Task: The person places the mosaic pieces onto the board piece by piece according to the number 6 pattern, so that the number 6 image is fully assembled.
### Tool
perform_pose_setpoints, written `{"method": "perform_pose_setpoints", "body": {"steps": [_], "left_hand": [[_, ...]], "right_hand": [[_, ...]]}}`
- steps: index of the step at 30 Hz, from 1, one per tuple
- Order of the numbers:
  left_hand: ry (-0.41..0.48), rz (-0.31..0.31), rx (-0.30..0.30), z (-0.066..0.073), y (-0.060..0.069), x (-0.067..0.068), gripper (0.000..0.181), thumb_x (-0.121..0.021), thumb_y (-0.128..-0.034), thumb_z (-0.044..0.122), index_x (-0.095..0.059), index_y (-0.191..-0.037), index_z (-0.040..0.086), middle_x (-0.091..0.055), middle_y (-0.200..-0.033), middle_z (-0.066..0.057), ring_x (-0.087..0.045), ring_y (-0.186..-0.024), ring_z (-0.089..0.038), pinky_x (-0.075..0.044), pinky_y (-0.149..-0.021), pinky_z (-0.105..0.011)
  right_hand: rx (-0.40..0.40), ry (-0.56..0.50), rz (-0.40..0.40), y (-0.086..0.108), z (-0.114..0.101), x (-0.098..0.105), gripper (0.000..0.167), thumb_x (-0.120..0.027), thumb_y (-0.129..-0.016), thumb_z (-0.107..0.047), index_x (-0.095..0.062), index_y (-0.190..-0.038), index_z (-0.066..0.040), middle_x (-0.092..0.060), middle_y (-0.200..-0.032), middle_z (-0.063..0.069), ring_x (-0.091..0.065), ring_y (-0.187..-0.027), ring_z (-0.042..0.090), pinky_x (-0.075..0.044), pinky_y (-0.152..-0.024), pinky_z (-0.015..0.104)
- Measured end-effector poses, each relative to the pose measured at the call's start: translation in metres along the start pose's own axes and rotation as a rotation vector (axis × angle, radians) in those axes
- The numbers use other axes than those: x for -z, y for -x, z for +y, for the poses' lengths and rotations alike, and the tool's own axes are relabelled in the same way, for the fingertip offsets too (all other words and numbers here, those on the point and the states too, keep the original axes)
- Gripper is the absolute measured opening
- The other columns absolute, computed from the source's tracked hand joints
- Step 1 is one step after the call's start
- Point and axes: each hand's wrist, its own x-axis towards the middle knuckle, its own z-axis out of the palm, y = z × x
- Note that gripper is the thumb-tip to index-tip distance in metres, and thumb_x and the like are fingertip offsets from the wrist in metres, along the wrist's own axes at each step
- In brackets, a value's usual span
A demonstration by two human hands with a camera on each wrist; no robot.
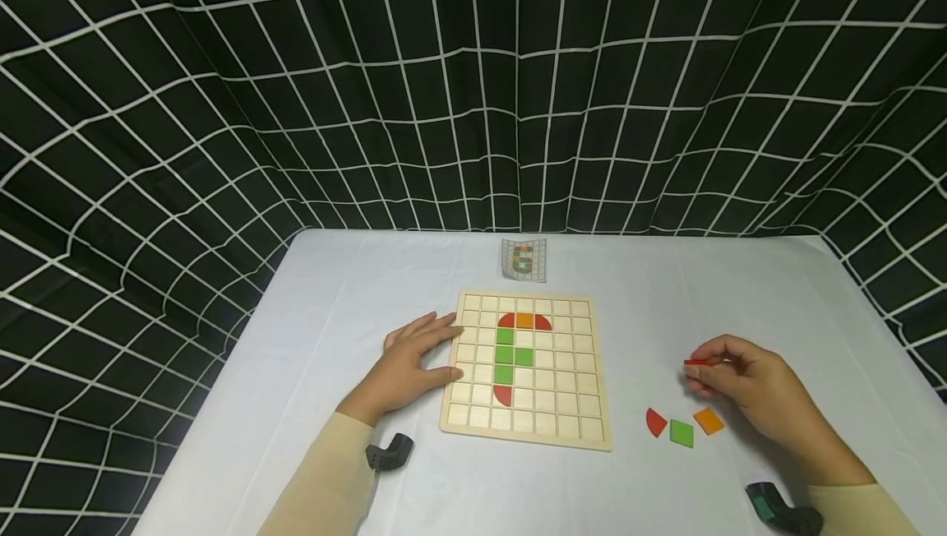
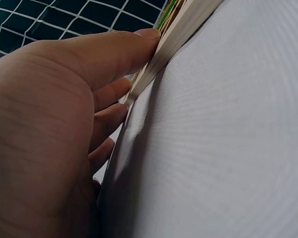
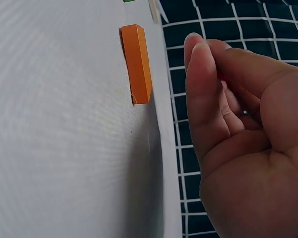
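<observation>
A wooden grid board (image 1: 570, 429) lies on the white table, bearing red, orange and green pieces in its cells. The left hand (image 1: 403, 371) rests at the board's left edge, fingers extended; in the left wrist view the thumb of this hand (image 2: 64, 114) touches the board's side (image 2: 159, 59). To the right of the board, the right hand (image 1: 762, 392) pinches a red piece (image 1: 695, 362) above the table. Below that hand lie a red quarter piece (image 1: 655, 422), a green square (image 1: 681, 433) and an orange square (image 1: 709, 421). In the right wrist view, fingers mostly hide the held piece.
A small printed card (image 1: 524, 261) with a coloured grid pattern lies behind the board. Dark devices (image 1: 390, 453) sit by the left sleeve and by the right sleeve (image 1: 784, 510). A black curtain with white grid lines (image 1: 518, 92) stands around the table.
</observation>
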Motion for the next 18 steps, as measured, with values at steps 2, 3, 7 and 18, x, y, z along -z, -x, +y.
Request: {"method": "perform_pose_setpoints", "body": {"steps": [2, 3, 7, 18], "left_hand": [[0.001, 0.001, 0.003, 0.0, 0.0, 0.0, 0.068, -0.086, -0.0958, 0.039, -0.061, -0.157, 0.023, -0.042, -0.171, 0.007, -0.022, -0.162, -0.023, -0.007, -0.125, -0.052], [0.0, 0.005, 0.0, 0.0, 0.0, 0.0, 0.068, -0.086, -0.0956, 0.038, -0.061, -0.157, 0.022, -0.042, -0.171, 0.007, -0.023, -0.162, -0.024, -0.008, -0.125, -0.053], [-0.002, 0.005, -0.001, 0.0, 0.0, 0.0, 0.068, -0.086, -0.0958, 0.039, -0.061, -0.157, 0.023, -0.042, -0.171, 0.007, -0.023, -0.162, -0.024, -0.008, -0.125, -0.053], [0.004, 0.008, -0.011, 0.0, 0.0, 0.0, 0.068, -0.087, -0.0953, 0.038, -0.062, -0.157, 0.021, -0.043, -0.171, 0.005, -0.023, -0.162, -0.026, -0.008, -0.125, -0.054]], "right_hand": [[-0.001, 0.027, 0.002, 0.0, -0.001, -0.001, 0.014, -0.077, -0.102, -0.002, -0.074, -0.114, 0.005, -0.08, -0.094, 0.01, -0.076, -0.077, 0.017, -0.059, -0.072, 0.019], [-0.001, 0.034, 0.0, 0.0, -0.002, -0.001, 0.015, -0.077, -0.102, -0.002, -0.074, -0.115, 0.004, -0.08, -0.095, 0.009, -0.076, -0.077, 0.017, -0.058, -0.073, 0.018], [0.007, 0.034, -0.005, 0.0, -0.004, -0.003, 0.019, -0.076, -0.102, -0.001, -0.073, -0.119, 0.006, -0.079, -0.099, 0.01, -0.077, -0.08, 0.016, -0.059, -0.073, 0.019], [-0.043, -0.042, -0.029, 0.0, -0.014, -0.013, 0.02, -0.077, -0.102, -0.003, -0.07, -0.117, 0.007, -0.08, -0.104, 0.015, -0.079, -0.083, 0.021, -0.064, -0.072, 0.032]]}}
